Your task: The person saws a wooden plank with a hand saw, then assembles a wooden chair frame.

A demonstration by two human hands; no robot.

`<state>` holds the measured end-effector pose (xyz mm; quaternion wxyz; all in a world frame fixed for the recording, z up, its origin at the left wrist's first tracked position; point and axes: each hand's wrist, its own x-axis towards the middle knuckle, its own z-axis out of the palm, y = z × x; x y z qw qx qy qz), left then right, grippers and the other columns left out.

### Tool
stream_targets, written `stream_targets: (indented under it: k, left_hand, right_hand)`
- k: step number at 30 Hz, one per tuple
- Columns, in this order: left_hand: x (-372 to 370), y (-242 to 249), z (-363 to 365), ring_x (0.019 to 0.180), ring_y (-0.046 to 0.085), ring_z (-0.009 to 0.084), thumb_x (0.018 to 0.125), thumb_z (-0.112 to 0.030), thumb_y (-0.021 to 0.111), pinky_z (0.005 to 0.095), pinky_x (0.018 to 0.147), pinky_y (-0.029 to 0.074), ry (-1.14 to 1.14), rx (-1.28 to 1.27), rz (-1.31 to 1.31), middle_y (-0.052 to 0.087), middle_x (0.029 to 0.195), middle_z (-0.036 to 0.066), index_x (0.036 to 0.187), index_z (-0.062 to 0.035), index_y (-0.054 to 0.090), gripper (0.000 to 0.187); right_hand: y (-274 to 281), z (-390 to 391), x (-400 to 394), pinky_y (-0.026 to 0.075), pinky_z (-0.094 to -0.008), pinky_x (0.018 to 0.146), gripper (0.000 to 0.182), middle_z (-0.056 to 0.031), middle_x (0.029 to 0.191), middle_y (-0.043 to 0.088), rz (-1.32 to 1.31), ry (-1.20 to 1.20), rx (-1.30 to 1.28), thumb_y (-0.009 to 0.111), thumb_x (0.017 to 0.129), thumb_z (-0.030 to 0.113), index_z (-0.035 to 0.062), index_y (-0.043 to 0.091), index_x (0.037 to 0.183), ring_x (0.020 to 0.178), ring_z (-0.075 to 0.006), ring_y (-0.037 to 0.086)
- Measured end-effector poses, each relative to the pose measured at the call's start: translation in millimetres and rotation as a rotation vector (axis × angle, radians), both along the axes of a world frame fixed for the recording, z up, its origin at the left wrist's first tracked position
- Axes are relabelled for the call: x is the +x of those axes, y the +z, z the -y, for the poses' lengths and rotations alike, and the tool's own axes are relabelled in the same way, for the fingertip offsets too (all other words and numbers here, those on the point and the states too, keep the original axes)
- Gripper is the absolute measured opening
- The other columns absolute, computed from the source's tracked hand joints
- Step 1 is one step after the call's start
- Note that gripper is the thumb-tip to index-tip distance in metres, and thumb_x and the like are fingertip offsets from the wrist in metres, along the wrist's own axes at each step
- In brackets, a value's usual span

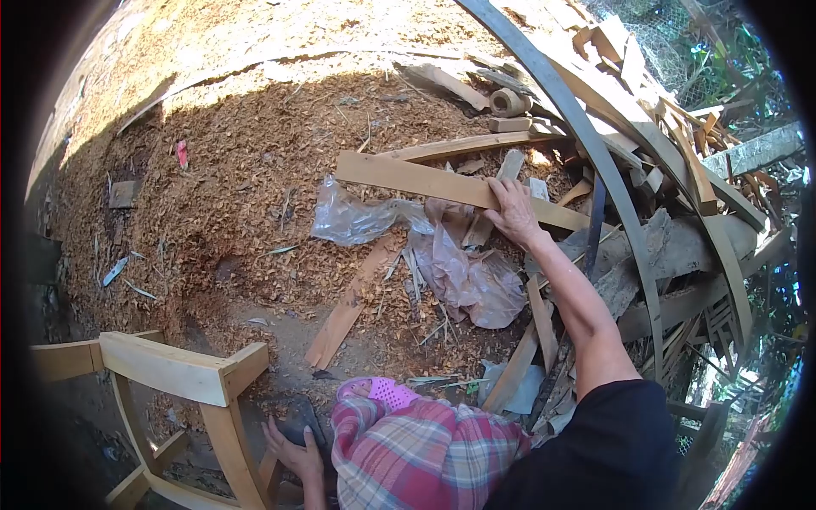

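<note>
My right hand point(512, 209) is on a long flat wooden board point(416, 179), its fingers over the board's upper edge. The board lies across other wood pieces and a crumpled clear plastic bag point(467, 276). Low in the view, my left hand point(295, 450) has its fingers spread, beside a dark flat piece point(293, 416) on the ground. Just left of that hand stands a wooden frame point(170, 370) with curved legs. What lies under my left palm is hidden.
Wood shavings point(255, 170) cover the ground ahead. Scrap wood point(680, 238) and long curved strips point(595, 144) are piled at the right. A loose plank point(348, 306) lies in the middle. A pink shoe point(387, 393) shows near my knees.
</note>
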<state>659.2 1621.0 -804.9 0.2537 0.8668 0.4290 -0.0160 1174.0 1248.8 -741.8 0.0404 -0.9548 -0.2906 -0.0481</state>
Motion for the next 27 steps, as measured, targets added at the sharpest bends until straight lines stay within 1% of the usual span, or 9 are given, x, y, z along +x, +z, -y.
stream_targets:
  k: [3, 8, 14, 17, 19, 20, 22, 23, 27]
  left_hand:
    - [28.0, 33.7, 3.0, 0.138, 0.027, 0.0435, 0.076, -0.026, 0.071, 0.0547, 0.114, 0.017, 0.037, -0.057, -0.116, 0.029, 0.148, 0.026, 0.144, -0.0045, 0.032, 0.081]
    - [26.4, 23.0, 6.7, 0.137, 0.026, 0.0446, 0.076, -0.027, 0.07, 0.0549, 0.114, 0.019, 0.008, -0.02, -0.142, 0.028, 0.147, 0.028, 0.144, -0.0036, 0.032, 0.081]
    - [45.7, 38.1, 7.8, 0.137, 0.026, 0.0448, 0.077, -0.028, 0.07, 0.0545, 0.113, 0.02, 0.037, -0.028, -0.234, 0.027, 0.148, 0.028, 0.144, -0.0024, 0.031, 0.082]
    - [41.3, 24.1, 5.8, 0.137, 0.025, 0.0447, 0.078, -0.027, 0.07, 0.0542, 0.113, 0.019, 0.007, 0.01, -0.166, 0.027, 0.147, 0.028, 0.145, -0.0022, 0.03, 0.082]
    - [36.7, 31.5, 11.9, 0.136, 0.026, 0.0448, 0.078, -0.025, 0.07, 0.0535, 0.113, 0.019, 0.015, 0.01, -0.097, 0.029, 0.146, 0.028, 0.145, -0.0013, 0.029, 0.082]
    - [46.0, 38.7, 7.5, 0.135, 0.027, 0.0448, 0.079, -0.024, 0.07, 0.0529, 0.113, 0.019, 0.062, -0.02, -0.104, 0.03, 0.145, 0.029, 0.145, -0.0008, 0.028, 0.082]
    - [45.5, 37.6, 0.4, 0.131, 0.03, 0.0469, 0.079, -0.021, 0.071, 0.0532, 0.111, 0.022, 0.084, -0.01, -0.106, 0.033, 0.141, 0.03, 0.143, 0.001, 0.03, 0.079]
    - [50.7, 42.9, -2.0, 0.13, 0.032, 0.0461, 0.08, -0.022, 0.071, 0.0516, 0.11, 0.024, 0.135, -0.049, -0.209, 0.034, 0.14, 0.029, 0.143, -0.0003, 0.032, 0.078]
    - [45.6, 41.3, -2.3, 0.125, 0.038, 0.0454, 0.082, -0.027, 0.07, 0.0512, 0.105, 0.03, 0.265, -0.209, -0.299, 0.041, 0.135, 0.028, 0.139, -0.0026, 0.039, 0.07]
  right_hand:
    - [14.9, -5.3, 5.0, 0.035, -0.0461, 0.09, 0.066, -0.0127, 0.111, 0.055, 0.009, 0.016, 0.044, 0.077, 0.071, 0.025, 0.0101, 0.047, 0.128, 0.108, -0.0326, 0.051]
    - [17.2, -36.0, 2.3, 0.036, -0.0429, 0.083, 0.067, -0.0097, 0.103, 0.054, 0.072, 0.106, 0.104, 0.08, 0.067, 0.029, 0.0117, 0.05, 0.124, 0.1, -0.0291, 0.051]
    - [9.8, -149.0, 12.5, 0.034, -0.0412, 0.079, 0.066, -0.0076, 0.102, 0.054, 0.101, 0.21, 0.231, 0.081, 0.065, 0.039, 0.0139, 0.054, 0.119, 0.098, -0.0254, 0.051]
    - [15.2, -213.7, 31.5, 0.037, -0.0428, 0.083, 0.062, -0.0102, 0.103, 0.054, 0.037, 0.282, 0.292, 0.077, 0.072, 0.047, 0.0122, 0.054, 0.117, 0.099, -0.027, 0.051]
    - [15.9, -270.3, 44.2, 0.041, -0.0464, 0.087, 0.065, -0.0141, 0.109, 0.054, -0.168, 0.317, 0.246, 0.069, 0.079, 0.057, 0.01, 0.053, 0.121, 0.104, -0.0299, 0.051]
    - [14.6, -275.6, 58.9, 0.043, -0.0497, 0.089, 0.069, -0.0178, 0.113, 0.054, -0.084, 0.318, 0.251, 0.06, 0.084, 0.062, 0.0081, 0.052, 0.126, 0.108, -0.0327, 0.052]
    - [6.4, -269.1, 99.8, 0.045, -0.0467, 0.088, 0.062, -0.0194, 0.115, 0.055, 0.046, 0.254, 0.157, 0.063, 0.087, 0.05, 0.0074, 0.05, 0.13, 0.106, -0.0342, 0.053]
    - [-22.2, -248.8, 137.9, 0.045, -0.0471, 0.087, 0.056, -0.0183, 0.117, 0.056, 0.098, 0.215, 0.181, 0.062, 0.089, 0.045, 0.0086, 0.05, 0.13, 0.107, -0.0347, 0.053]
    - [-94.7, -133.8, 277.6, 0.04, -0.0495, 0.101, 0.073, -0.0264, 0.131, 0.048, 0.226, -0.069, -0.116, 0.06, 0.088, 0.052, 0.0034, 0.041, 0.139, 0.122, -0.0409, 0.046]
